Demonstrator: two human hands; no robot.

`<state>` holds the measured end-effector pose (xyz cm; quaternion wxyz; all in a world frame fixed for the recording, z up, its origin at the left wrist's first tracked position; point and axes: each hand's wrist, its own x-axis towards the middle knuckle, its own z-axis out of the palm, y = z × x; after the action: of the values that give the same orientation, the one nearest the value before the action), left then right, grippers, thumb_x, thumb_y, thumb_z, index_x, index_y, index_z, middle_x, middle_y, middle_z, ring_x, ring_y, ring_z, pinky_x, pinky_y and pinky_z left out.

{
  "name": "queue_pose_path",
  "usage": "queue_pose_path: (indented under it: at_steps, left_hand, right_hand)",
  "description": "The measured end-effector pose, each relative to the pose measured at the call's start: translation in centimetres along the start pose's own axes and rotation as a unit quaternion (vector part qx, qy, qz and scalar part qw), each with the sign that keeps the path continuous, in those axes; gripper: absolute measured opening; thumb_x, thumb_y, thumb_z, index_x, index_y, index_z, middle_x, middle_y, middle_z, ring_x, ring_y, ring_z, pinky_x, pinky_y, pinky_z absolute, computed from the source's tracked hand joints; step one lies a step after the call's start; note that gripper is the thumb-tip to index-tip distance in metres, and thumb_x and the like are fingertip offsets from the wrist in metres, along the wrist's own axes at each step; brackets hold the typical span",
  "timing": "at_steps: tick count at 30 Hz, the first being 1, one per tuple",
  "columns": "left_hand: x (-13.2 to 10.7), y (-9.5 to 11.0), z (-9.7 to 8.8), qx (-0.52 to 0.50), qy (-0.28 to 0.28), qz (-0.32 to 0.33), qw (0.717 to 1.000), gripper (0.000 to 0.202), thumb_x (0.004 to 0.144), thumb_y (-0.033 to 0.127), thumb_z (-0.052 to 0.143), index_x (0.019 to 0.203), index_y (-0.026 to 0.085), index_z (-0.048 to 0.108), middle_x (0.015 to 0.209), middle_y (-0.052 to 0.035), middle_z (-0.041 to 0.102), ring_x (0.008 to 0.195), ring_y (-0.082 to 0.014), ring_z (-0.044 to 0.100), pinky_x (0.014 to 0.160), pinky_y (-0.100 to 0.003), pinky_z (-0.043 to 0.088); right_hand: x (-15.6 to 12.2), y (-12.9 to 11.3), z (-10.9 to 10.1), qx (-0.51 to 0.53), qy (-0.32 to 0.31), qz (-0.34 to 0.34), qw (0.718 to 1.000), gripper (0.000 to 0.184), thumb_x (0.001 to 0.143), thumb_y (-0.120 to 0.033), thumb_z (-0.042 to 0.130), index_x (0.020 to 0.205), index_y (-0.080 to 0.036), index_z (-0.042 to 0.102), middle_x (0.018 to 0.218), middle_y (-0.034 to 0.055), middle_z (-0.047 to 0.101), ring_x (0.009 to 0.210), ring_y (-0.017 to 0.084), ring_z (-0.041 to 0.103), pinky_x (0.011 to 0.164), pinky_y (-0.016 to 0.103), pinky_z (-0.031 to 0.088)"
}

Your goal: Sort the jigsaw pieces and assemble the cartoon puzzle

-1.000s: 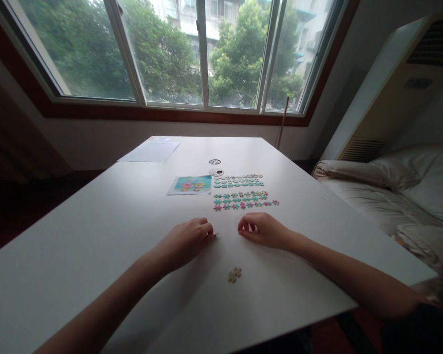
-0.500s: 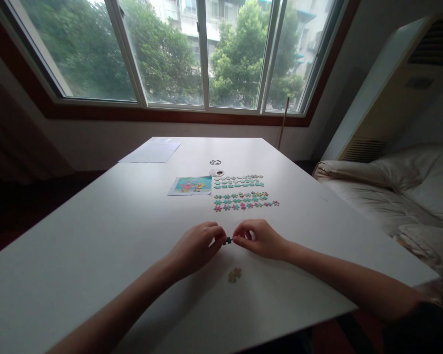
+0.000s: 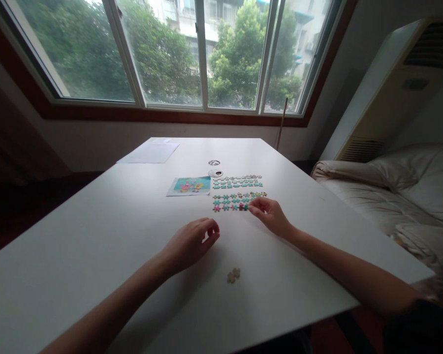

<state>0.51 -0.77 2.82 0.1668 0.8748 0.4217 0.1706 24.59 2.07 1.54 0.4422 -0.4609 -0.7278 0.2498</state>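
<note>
My right hand point(image 3: 271, 214) pinches a dark green puzzle piece point(image 3: 246, 207) at the right part of the front row of laid-out puzzle pieces point(image 3: 226, 202). That piece is right beside a pink one, and I cannot tell whether it touches the table. The fingers and wrist hide the right end of this row. Nearer to me, my left hand point(image 3: 192, 241) hovers low over the table with curled fingers, thumb and forefinger slightly apart, nothing between them. A couple of tan puzzle pieces point(image 3: 233, 275), seemingly face down, lie close to the front edge.
More rows of pieces point(image 3: 237, 185) lie farther back on the white table point(image 3: 96, 236). Left of them is a cartoon picture sheet point(image 3: 188, 186). Behind stand two small round items point(image 3: 215, 173). White paper point(image 3: 147, 152) lies at the far left. A sofa point(image 3: 384, 187) borders the right side.
My right hand has moved away from my left, forward and right to the front row, carrying the green piece. My left hand has let go of it and drawn back slightly.
</note>
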Motion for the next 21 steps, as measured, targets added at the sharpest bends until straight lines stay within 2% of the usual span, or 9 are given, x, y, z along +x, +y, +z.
queue_pose_path:
  at_steps: [4, 11, 16, 19, 21]
  left_hand:
    - [-0.1, -0.1, 0.0, 0.024, -0.034, 0.005, 0.999, 0.014, 0.084, 0.021, 0.044, 0.081, 0.018, 0.057, 0.08, -0.0031, 0.06, 0.067, -0.0142, 0.054, 0.059, -0.023, 0.04]
    - [-0.1, 0.9, 0.2, 0.029, -0.063, 0.017, 0.997, 0.015, 0.083, 0.019, 0.043, 0.08, 0.018, 0.058, 0.078, -0.003, 0.059, 0.067, -0.0143, 0.053, 0.059, -0.023, 0.04]
    - [-0.4, 2.1, 0.7, 0.014, -0.085, 0.051, 0.995, 0.012, 0.083, 0.026, 0.049, 0.079, 0.019, 0.058, 0.078, -0.0032, 0.057, 0.073, -0.0162, 0.052, 0.064, -0.024, 0.04]
    - [-0.7, 2.6, 0.9, -0.002, -0.092, 0.074, 0.993, 0.017, 0.081, 0.036, 0.054, 0.084, 0.02, 0.057, 0.083, -0.0035, 0.057, 0.078, -0.0178, 0.051, 0.067, -0.026, 0.04]
    - [-0.8, 2.8, 0.9, -0.006, -0.102, 0.093, 0.99, 0.023, 0.079, 0.042, 0.057, 0.088, 0.021, 0.057, 0.086, -0.0039, 0.057, 0.08, -0.0187, 0.051, 0.067, -0.026, 0.04]
  right_hand:
    - [0.7, 1.2, -0.6, 0.023, 0.019, 0.019, 0.999, 0.026, 0.077, -0.04, 0.054, 0.07, -0.015, 0.056, 0.06, -0.0007, 0.048, 0.057, 0.01, 0.041, 0.055, 0.023, 0.037]
    - [1.2, 0.9, -1.4, -0.001, -0.002, 0.006, 1.0, 0.027, 0.077, -0.041, 0.053, 0.071, -0.015, 0.058, 0.06, -0.0007, 0.05, 0.056, 0.01, 0.043, 0.054, 0.022, 0.037]
    - [2.8, 2.3, -5.1, -0.142, 0.0, 0.024, 0.99, 0.029, 0.076, -0.042, 0.051, 0.074, -0.015, 0.062, 0.063, 0.0019, 0.059, 0.057, 0.011, 0.048, 0.055, 0.023, 0.036]
    - [3.7, 5.0, -7.9, -0.207, -0.013, 0.062, 0.976, 0.031, 0.074, -0.043, 0.051, 0.073, -0.015, 0.063, 0.066, 0.003, 0.062, 0.059, 0.012, 0.05, 0.056, 0.024, 0.037]
    - [3.9, 7.0, -9.4, -0.227, -0.049, 0.089, 0.969, 0.031, 0.073, -0.043, 0.051, 0.073, -0.015, 0.063, 0.064, 0.0023, 0.061, 0.059, 0.013, 0.051, 0.056, 0.024, 0.037]
